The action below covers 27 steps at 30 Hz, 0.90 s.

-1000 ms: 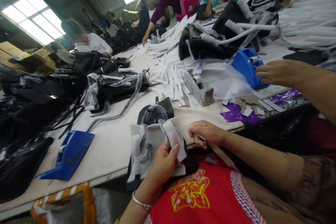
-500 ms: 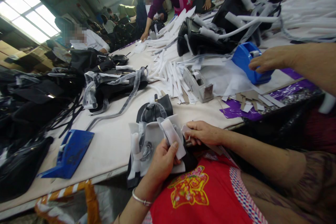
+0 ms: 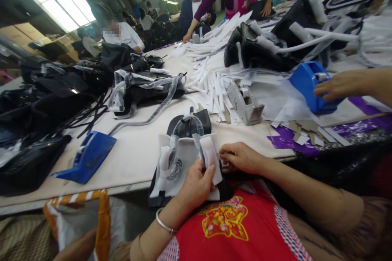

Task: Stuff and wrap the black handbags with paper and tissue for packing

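Note:
A black handbag [image 3: 190,125] lies at the table's near edge, its front covered in white foam wrap [image 3: 183,159]. My left hand [image 3: 196,185], a bangle on its wrist, is closed on a white wrapped strip [image 3: 211,158] on the bag, thumb on top. My right hand [image 3: 241,157] is pinched shut at the bag's right edge, right beside that strip; what its fingertips hold is too small to make out.
A grey tape dispenser [image 3: 245,104] stands just beyond the bag. A co-worker's hand [image 3: 335,85] rests on a blue tape dispenser [image 3: 309,83]. Another blue dispenser [image 3: 88,157] lies on the left. Black bags [image 3: 45,102], white strips [image 3: 211,81] and seated people crowd the far table [image 3: 134,151].
My right hand has slid left up to the wrapped strip, while my left hand has kept its hold. The camera has swung left and down.

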{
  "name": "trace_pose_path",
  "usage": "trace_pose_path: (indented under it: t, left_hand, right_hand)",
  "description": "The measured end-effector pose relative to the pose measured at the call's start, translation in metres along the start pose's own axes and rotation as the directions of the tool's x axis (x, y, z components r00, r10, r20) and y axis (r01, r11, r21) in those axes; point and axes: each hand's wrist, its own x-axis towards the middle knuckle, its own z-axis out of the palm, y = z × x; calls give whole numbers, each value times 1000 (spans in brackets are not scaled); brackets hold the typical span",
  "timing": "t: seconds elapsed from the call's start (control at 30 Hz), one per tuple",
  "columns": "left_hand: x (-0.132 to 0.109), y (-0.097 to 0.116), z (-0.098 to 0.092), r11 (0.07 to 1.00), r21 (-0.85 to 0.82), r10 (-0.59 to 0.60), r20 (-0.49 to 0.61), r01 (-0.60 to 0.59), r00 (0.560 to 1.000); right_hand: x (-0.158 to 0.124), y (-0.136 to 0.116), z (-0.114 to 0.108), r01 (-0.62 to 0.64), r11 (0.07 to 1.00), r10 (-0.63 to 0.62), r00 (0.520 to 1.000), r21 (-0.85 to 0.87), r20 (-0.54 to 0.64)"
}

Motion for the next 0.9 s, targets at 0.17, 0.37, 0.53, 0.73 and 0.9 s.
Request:
trace_pose_path:
  t: [0.17, 0.37, 0.53, 0.73, 0.9]
  left_hand:
    - [-1, 1, 0, 996, 28, 89, -43, -88, 995]
    - [-1, -8, -1, 946, 211, 280, -158, -245, 947]
    - [0, -16, 0, 908, 319, 335, -158, -274, 929]
    - [0, -21, -3, 895, 347, 344, -140, -279, 928]
    - [-1, -22, -6, 912, 303, 331, -144, -277, 933]
  right_hand:
    - [8, 1, 1, 103, 992, -103, 995, -78, 4]
    - [21, -9, 17, 192, 981, -191, 979, 10, -64]
    - [24, -12, 28, 18, 959, -25, 999, 282, 20]
    - [23, -6, 26, -136, 945, 117, 990, 296, 81]
    - [22, -13, 24, -165, 869, 98, 982, 466, 164]
